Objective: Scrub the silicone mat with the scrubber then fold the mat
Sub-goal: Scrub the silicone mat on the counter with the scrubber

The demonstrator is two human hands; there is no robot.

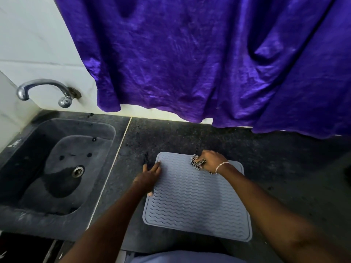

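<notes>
Mat [197,198] lies flat and unfolded on counter [284,177], grey, wavy ribs up. R hand [210,161] sits at mat's far edge, right of middle, fingers curled tight round scrubber [197,162], holding it on the ribs. Scrubber is mostly buried in the fist: only a dark knobbly bit pokes out twd mat's centre, shape & material hard to tell. Bracelet [222,166] on R wrist. R wrist & forearm cover mat's far-right corner & cross its right edge, so that stretch can't be seen.

L hand [150,176] lies across mat's left edge nr the far-left corner, fingers straight & spread, gripping nothing. Some fingertips are on mat, outer ones on counter, thumb tip on the ribs further twd the near side. Edge under the palm is hidden.

Left of mat, past a pale joint line [116,154] in counter: sink [106,128] w/ drain [77,171], its left side cut by frame. Tap [43,88] above sink, far-left of mat. Behind mat, purple curtain [190,54] hangs to counter level & hides most of the wall. On mat's near side, bluish cloth [186,258] at frame bottom, cut off, blocks counter's front. Far right of mat, dark shape [348,176] at frame edge, can't make out.
</notes>
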